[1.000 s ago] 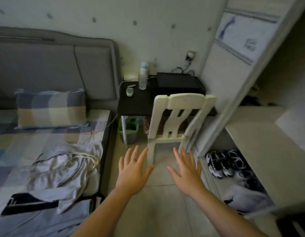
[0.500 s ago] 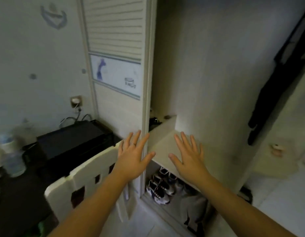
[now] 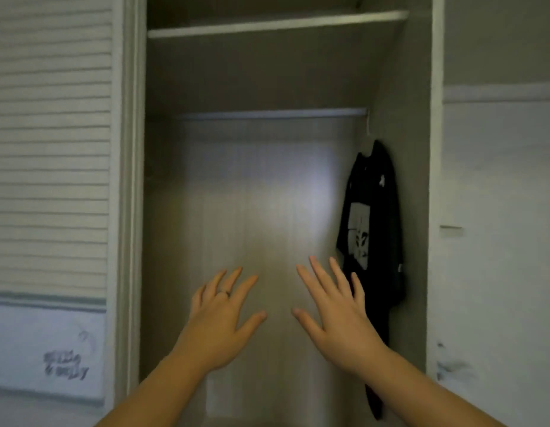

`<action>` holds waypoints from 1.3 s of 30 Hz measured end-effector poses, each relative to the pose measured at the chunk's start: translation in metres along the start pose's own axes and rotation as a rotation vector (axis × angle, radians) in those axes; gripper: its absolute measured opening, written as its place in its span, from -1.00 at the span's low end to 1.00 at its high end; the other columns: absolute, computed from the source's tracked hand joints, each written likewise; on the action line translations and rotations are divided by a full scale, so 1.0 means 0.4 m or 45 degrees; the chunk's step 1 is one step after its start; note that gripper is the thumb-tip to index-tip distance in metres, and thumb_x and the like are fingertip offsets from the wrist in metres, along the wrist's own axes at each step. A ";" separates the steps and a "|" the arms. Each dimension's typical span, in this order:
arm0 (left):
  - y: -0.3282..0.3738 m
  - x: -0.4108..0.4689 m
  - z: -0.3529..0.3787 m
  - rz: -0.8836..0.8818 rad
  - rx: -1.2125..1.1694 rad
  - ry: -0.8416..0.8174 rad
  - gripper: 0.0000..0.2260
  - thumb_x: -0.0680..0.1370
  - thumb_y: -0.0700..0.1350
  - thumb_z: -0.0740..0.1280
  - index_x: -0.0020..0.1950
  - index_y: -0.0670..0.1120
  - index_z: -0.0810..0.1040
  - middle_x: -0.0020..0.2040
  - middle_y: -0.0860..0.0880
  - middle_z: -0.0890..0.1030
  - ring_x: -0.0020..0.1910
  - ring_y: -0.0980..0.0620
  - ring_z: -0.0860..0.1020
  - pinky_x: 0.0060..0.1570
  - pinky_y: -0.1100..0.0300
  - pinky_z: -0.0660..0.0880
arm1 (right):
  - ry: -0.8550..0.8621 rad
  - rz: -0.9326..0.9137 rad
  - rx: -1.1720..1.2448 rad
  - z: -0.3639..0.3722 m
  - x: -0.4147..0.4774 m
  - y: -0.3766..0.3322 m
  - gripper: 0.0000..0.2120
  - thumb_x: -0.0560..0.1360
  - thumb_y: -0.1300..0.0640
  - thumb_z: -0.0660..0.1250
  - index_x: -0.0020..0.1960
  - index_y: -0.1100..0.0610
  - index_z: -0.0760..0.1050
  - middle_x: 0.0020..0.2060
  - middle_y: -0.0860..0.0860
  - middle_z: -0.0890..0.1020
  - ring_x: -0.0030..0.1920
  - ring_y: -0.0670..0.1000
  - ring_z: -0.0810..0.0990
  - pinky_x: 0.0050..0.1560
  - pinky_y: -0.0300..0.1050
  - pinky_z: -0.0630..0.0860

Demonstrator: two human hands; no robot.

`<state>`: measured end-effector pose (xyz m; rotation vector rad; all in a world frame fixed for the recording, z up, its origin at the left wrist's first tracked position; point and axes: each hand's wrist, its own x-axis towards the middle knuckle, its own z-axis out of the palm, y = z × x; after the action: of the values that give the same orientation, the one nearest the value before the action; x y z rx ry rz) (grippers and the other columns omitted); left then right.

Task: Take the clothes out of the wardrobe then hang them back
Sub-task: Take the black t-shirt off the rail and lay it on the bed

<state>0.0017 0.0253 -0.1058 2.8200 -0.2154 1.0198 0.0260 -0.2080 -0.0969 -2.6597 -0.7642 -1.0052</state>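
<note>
Pale wood fills our view as we face the open wardrobe (image 3: pixel 435 149), its tall compartment running from top to bottom of what we see. To the left of it stands a sliding door (image 3: pixel 52 149), slatted across most of its height, with a smooth lower panel that carries a faint dark scribble (image 3: pixel 65 365) too blurred for us to read. To the right of the wardrobe frame is a light wall (image 3: pixel 498 272). Inside, the back panel (image 3: pixel 252 211) catches a bright patch of light near its middle. A shelf (image 3: pixel 277 24) crosses the compartment near the top, and below it a rail (image 3: pixel 267 114) runs from side to side. The one garment we can see, a black shirt (image 3: pixel 378 211) with a pale square print on it, hangs at the far right end of that rail, close against the right inner side wall. We hold both hands up in front of the back panel, backs toward us, low in the middle of the view and apart from each other. Our left hand (image 3: pixel 219 322) has its fingers straight and spread apart, holding nothing. Our right hand (image 3: pixel 338 318) is spread the same way and holds nothing; its little finger overlaps the lower part of the shirt in our view, and we cannot tell whether it touches the cloth. A thin ring (image 3: pixel 223 292) sits on one finger of the left hand.
</note>
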 end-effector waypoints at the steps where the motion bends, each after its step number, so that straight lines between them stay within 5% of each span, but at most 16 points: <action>1: 0.004 0.046 0.001 0.025 -0.005 0.012 -0.29 0.46 0.47 -0.20 0.58 0.27 -0.12 0.62 0.12 -0.13 0.58 0.03 -0.21 0.51 0.01 -0.16 | 0.043 0.009 -0.029 -0.016 0.040 0.018 -0.33 0.52 -0.37 -0.19 0.54 -0.23 -0.35 0.52 -0.21 -0.36 0.48 -0.06 -0.49 0.50 0.18 -0.33; 14: 0.093 0.601 0.047 0.168 -0.226 0.109 -0.41 0.58 0.37 0.01 0.58 0.27 -0.04 0.63 0.12 -0.06 0.59 0.04 -0.16 0.51 -0.05 -0.09 | 0.347 0.223 -0.250 -0.246 0.519 0.256 -0.35 0.60 -0.28 -0.01 0.59 -0.12 -0.15 0.59 -0.09 -0.07 0.57 0.05 -0.18 0.51 0.22 -0.15; 21: 0.191 0.845 0.096 0.213 -0.516 0.056 -0.41 0.59 0.36 0.05 0.58 0.25 0.02 0.62 0.11 0.01 0.59 0.01 -0.08 0.50 -0.05 -0.03 | 0.280 0.517 -0.215 -0.312 0.686 0.353 -0.29 0.58 -0.21 0.11 0.60 -0.03 -0.10 0.58 0.04 0.05 0.56 0.17 -0.02 0.49 0.22 -0.01; 25: 0.258 0.939 0.115 0.327 -0.693 0.026 -0.43 0.60 0.32 0.09 0.57 0.22 0.10 0.59 0.10 0.14 0.57 0.03 0.02 0.47 -0.01 0.07 | 0.294 0.664 -0.132 -0.321 0.743 0.394 -0.32 0.54 -0.11 0.22 0.56 0.07 0.05 0.46 0.19 0.28 0.44 0.26 0.27 0.40 0.14 0.28; 28: 0.304 0.994 0.142 0.397 -0.865 -0.039 -0.41 0.57 0.35 0.10 0.57 0.20 0.13 0.56 0.10 0.22 0.56 0.01 0.08 0.48 -0.04 0.13 | 0.316 0.766 -0.008 -0.317 0.774 0.394 -0.54 0.54 0.04 0.22 0.38 0.17 0.23 0.29 0.23 0.44 0.24 0.26 0.47 0.16 0.01 0.46; 32: 0.342 1.038 0.183 0.494 -1.075 -0.099 -0.25 0.40 0.51 0.07 0.54 0.26 0.18 0.53 0.12 0.30 0.54 -0.01 0.18 0.46 -0.13 0.24 | 0.315 0.921 -0.068 -0.319 0.814 0.404 -0.59 0.58 0.09 0.23 0.36 0.27 0.29 0.29 0.25 0.45 0.18 0.24 0.52 0.09 0.00 0.47; 36: 0.361 1.065 0.214 0.529 -1.224 -0.124 -0.23 0.39 0.50 0.07 0.55 0.23 0.20 0.53 0.06 0.32 0.53 -0.05 0.22 0.46 -0.11 0.25 | 0.269 1.002 -0.101 -0.322 0.845 0.412 -0.72 0.60 0.08 0.22 0.15 0.28 0.45 0.08 0.17 0.53 -0.15 0.10 0.49 -0.10 -0.11 0.42; 39: 0.360 1.067 0.218 0.616 -1.248 -0.130 -0.34 0.47 0.43 0.07 0.54 0.25 0.19 0.52 0.07 0.33 0.52 -0.03 0.21 0.47 -0.10 0.23 | 0.232 1.068 -0.129 -0.326 0.875 0.407 -0.70 0.64 0.09 0.16 0.23 0.28 0.46 0.08 0.17 0.51 0.05 0.15 0.52 -0.04 -0.13 0.44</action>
<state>0.3550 -0.1688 0.1135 1.9292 -1.0992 0.5677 0.2619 -0.2527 0.2323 -2.4968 0.4350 -1.0040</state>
